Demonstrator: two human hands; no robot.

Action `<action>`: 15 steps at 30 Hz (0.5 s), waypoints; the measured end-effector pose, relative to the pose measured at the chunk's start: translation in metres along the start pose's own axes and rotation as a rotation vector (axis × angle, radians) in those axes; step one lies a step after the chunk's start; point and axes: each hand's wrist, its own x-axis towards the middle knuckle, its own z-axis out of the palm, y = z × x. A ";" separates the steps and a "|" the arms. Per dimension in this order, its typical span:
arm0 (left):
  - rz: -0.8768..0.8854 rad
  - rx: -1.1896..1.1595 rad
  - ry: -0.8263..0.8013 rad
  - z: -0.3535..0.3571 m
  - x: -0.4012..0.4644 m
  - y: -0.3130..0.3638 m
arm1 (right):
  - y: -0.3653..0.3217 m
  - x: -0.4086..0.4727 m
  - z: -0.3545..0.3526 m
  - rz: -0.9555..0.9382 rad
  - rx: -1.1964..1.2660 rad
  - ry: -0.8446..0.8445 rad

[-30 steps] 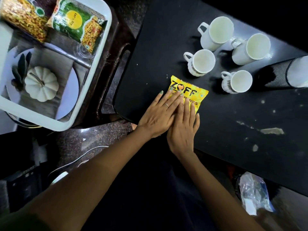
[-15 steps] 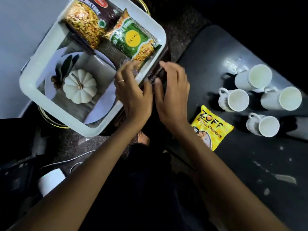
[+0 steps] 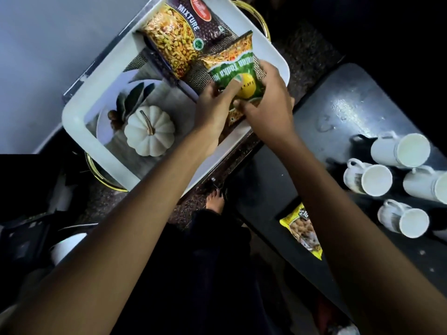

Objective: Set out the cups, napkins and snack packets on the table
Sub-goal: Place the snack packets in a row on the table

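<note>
Both hands hold a green snack packet [image 3: 235, 68] over the white tray [image 3: 79, 126]. My left hand [image 3: 212, 107] grips its lower left edge with the thumb on its face. My right hand [image 3: 268, 97] wraps its right side. A dark "Mixture" snack packet [image 3: 179, 32] lies in the tray behind it. On the black table [image 3: 338, 112] to the right lie a yellow snack packet [image 3: 302, 228], partly hidden by my right forearm, and several white cups [image 3: 367, 180]. No napkins are visible.
The tray also holds a white pumpkin [image 3: 150, 130] on a plate with dark leaves, and sits on a gold-rimmed stand [image 3: 101, 180]. My bare foot [image 3: 215, 199] stands on the speckled floor between tray and table. A white round object [image 3: 65, 245] lies at lower left.
My hands left the yellow packet on the table, swung left to the tray, and took hold of the green packet, which is now tilted up off the tray.
</note>
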 end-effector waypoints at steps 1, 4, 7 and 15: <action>0.016 -0.013 -0.010 -0.002 -0.001 -0.001 | 0.001 -0.003 -0.002 0.025 0.072 -0.036; 0.107 -0.050 -0.019 -0.007 -0.007 -0.004 | 0.002 -0.012 -0.006 0.096 0.244 -0.157; 0.182 -0.075 -0.043 -0.014 -0.015 -0.005 | 0.001 -0.023 -0.014 0.121 0.438 -0.143; 0.254 0.153 -0.127 0.006 -0.048 -0.007 | 0.018 -0.062 -0.038 0.217 0.789 -0.081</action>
